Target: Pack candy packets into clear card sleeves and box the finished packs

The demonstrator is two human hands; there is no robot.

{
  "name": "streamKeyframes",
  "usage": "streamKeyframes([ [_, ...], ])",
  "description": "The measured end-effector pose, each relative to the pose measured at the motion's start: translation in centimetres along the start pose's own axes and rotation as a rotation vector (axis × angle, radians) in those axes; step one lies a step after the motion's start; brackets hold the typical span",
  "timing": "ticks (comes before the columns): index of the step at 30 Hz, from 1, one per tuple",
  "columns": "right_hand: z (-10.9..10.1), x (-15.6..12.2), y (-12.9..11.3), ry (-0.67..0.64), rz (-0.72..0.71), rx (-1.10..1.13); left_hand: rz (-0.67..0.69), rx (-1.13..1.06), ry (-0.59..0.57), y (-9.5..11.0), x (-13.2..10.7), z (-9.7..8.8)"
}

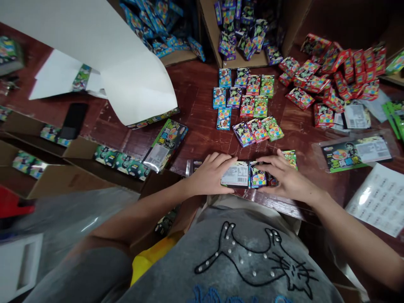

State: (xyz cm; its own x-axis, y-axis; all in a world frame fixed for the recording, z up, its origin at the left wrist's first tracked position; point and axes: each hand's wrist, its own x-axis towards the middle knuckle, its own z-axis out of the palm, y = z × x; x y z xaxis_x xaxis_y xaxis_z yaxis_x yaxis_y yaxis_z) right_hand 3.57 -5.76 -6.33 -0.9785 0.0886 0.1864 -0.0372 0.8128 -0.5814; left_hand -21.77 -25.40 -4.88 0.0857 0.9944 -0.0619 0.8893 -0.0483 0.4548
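At the table's near edge my left hand (210, 174) grips a dark printed packet (235, 174) with a white barcode label. Its thumb and fingers lie along the packet's two long sides. My right hand (288, 179) holds a row of small boxes at the packet's right end, fingers on the far side and thumb on the near side. A purple small box (258, 176) touches the packet's end. A red box shows partly beneath the fingers, and a green box (291, 157) sticks out behind the hand. How far the row reaches inside the packet is hidden.
Small boxes in blue, purple, red and green (267, 85) lie in rows beyond my hands. Red boxes (331, 69) are heaped at right, before open cartons (213, 33). Finished-looking packets (166, 145) flank me. A sticker sheet (378, 200) lies right, a phone (74, 120) left.
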Motion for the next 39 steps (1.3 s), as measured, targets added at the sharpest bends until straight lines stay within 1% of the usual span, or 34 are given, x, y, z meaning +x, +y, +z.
streamKeyframes([
  [3, 0.1, 0.6, 0.3, 0.025, -0.003, -0.032, 0.003, -0.016, 0.037, 0.4, 0.5, 0.5],
  [6, 0.2, 0.8, 0.0, 0.052, 0.018, -0.083, -0.067, 0.013, 0.106, 1.1, 0.9, 1.0],
  [9, 0.3, 0.5, -0.7, 0.057, 0.051, -0.107, -0.099, 0.039, 0.126, 1.5, 1.1, 1.3],
  [11, 0.3, 0.3, -1.1, 0.039, 0.055, -0.080, -0.081, 0.034, 0.114, 1.6, 1.3, 1.4],
  [13, 0.1, 0.2, -1.4, -0.009, 0.027, -0.026, -0.034, 0.018, 0.081, 1.5, 1.4, 1.4],
  [16, -0.8, -0.3, -1.5, -0.074, 0.007, 0.022, 0.037, 0.017, 0.041, 1.3, 1.7, 1.3],
  [20, -2.8, -2.5, -0.1, -0.094, 0.087, -0.115, 0.023, 0.051, 0.014, 1.3, 1.9, 0.9],
  [22, -3.4, -3.5, 0.7, -0.113, 0.112, -0.178, 0.008, 0.051, -0.003, 1.5, 2.0, 0.9],
  [24, -3.4, -3.8, 1.3, -0.102, 0.119, -0.191, 0.008, 0.039, -0.005, 1.7, 2.3, 1.1],
  [26, -2.9, -3.3, 1.4, -0.061, 0.124, -0.179, 0.010, 0.027, 0.009, 2.1, 2.6, 1.4],
  [29, -1.8, -2.1, 0.8, -0.017, 0.110, -0.152, -0.006, 0.030, 0.032, 2.5, 3.0, 1.7],
  [33, -0.9, -1.6, -0.5, -0.032, 0.081, -0.142, -0.006, 0.038, 0.010, 2.8, 3.0, 1.8],
  [36, -1.6, -2.5, -0.3, -0.042, 0.091, -0.152, 0.009, 0.030, 0.000, 2.8, 2.9, 1.6],
  [39, -3.6, -4.1, 1.4, -0.026, 0.171, -0.208, 0.005, 0.028, -0.017, 2.8, 2.9, 1.5],
])
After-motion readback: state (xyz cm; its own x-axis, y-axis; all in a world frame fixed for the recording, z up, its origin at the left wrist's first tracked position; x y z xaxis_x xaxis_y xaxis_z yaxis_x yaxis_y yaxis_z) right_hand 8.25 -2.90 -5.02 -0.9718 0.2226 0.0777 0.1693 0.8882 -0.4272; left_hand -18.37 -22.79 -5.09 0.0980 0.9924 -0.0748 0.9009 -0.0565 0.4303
